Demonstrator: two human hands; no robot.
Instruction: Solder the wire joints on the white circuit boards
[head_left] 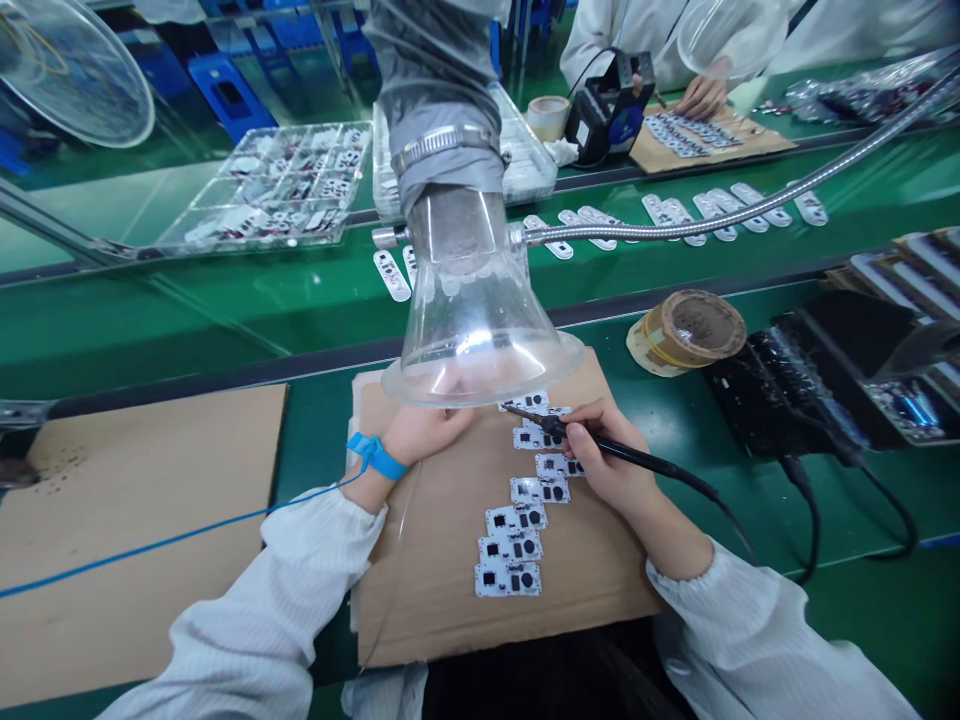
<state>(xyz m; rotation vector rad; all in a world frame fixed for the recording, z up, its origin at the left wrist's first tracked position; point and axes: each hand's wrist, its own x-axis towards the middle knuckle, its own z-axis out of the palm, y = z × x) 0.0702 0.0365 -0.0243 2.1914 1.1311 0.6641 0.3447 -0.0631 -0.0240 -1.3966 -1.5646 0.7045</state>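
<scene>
My right hand [611, 455] is closed around the black handle of a soldering iron [630, 452]. The iron's tip points left, down at the far end of a staggered row of white circuit boards [517, 520] with black components. Across from it, my left hand [427, 435] wears a blue wrist strap [377, 457]. Its fingers reach under the clear fume hood [484, 350], which blurs them; they look curled. From below this hand trails a thin shiny strand of solder wire [403, 520]. Boards and hands are over a cardboard sheet [435, 590].
The hood's grey duct [439, 80] hangs centrally. A tape roll [686, 330] and black equipment [780, 380] stand right. Another cardboard sheet [150, 520] lies left. Beyond are rounded white pieces [391, 275], a compartment tray [277, 185] and a co-worker's hand [701, 98].
</scene>
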